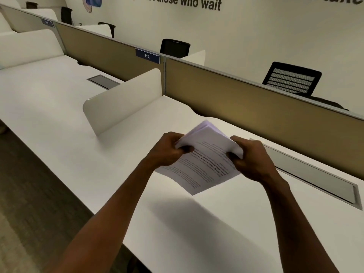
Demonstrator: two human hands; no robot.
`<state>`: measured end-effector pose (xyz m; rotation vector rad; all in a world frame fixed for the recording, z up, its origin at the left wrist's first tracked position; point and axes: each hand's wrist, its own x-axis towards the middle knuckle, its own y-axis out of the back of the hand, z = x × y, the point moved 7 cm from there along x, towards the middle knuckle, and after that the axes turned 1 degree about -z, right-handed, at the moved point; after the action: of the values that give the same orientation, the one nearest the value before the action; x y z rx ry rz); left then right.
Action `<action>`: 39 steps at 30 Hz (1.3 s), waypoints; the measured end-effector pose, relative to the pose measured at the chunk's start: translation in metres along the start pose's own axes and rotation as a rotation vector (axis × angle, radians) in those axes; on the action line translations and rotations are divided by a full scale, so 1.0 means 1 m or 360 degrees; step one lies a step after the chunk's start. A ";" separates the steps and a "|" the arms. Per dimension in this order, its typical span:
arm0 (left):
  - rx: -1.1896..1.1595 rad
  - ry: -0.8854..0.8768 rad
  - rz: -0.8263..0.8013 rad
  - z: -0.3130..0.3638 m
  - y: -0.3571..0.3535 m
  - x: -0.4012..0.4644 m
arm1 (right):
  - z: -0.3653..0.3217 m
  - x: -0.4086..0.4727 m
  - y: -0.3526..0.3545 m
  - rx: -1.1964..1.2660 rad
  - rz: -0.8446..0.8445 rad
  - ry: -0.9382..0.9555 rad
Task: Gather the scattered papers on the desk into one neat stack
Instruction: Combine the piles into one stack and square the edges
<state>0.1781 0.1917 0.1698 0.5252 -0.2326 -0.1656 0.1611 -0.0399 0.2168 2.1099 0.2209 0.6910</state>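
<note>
Nearest the camera, two bare forearms reach forward over the white counter (226, 233), whose smooth, matte top is bare around them and carries a soft shadow under the raised sheets. Its near edge runs diagonally from lower middle up to the left, with dark carpeted floor (29, 194) beyond it.

Both hands hold the stack of papers (204, 164) in the air above the counter, clear of the surface. The left hand (167, 149) is curled closed on the stack's left edge, thumb on top of the printed face. The right hand (250, 158) is closed on the right edge, fingers wrapped round it. The sheets are white with lines of dark print, tilted so one corner points down toward the viewer; the far edges fan apart slightly, not yet flush.

Just right of the hands, a long grey cable hatch (315, 174) lies flush in the counter. To the left, a low white divider (122, 101) with rounded corners stands upright. Behind runs a tan fabric partition (246, 115) with a metal top rail and a blue tag reading 112 (147, 56). Beyond it are black office chairs (291, 79) and a cream wall with dark lettering (183, 2).
</note>
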 end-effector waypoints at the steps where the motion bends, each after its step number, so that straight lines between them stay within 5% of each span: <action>1: -0.0085 -0.0001 0.0078 -0.004 0.002 -0.003 | 0.004 -0.001 0.008 -0.0022 0.0043 -0.0020; 5: -0.0523 0.0118 0.0314 -0.034 0.013 -0.020 | 0.053 -0.025 0.017 0.0541 0.0358 -0.0504; 7: -0.0741 0.0197 0.0357 -0.046 0.009 -0.024 | 0.062 -0.036 -0.023 0.1044 0.0167 -0.0720; 10: -0.0863 0.0232 0.0313 -0.051 -0.007 -0.026 | 0.053 -0.045 -0.082 0.1450 -0.0072 -0.0658; 15: -0.0913 0.0373 0.0261 -0.072 -0.027 -0.038 | 0.064 -0.064 -0.120 0.1702 0.0232 -0.0763; 29: -0.0765 0.0580 0.0204 -0.107 -0.057 -0.058 | 0.075 -0.097 -0.166 0.1313 0.0162 -0.1012; 33: -0.0548 0.0344 0.0462 -0.075 -0.017 -0.049 | 0.073 -0.081 -0.136 0.0969 0.0151 -0.0807; 36: 0.0135 -0.0082 0.0739 -0.022 0.030 -0.039 | 0.062 -0.064 -0.107 0.0601 0.0082 -0.0552; 39: 0.0523 -0.0321 0.0361 0.021 0.041 -0.017 | 0.049 -0.042 -0.085 0.0301 -0.0052 -0.0401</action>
<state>0.1604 0.2203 0.2059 0.8046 -0.5189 0.0430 0.1610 -0.0398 0.1096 2.3439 0.1867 0.3917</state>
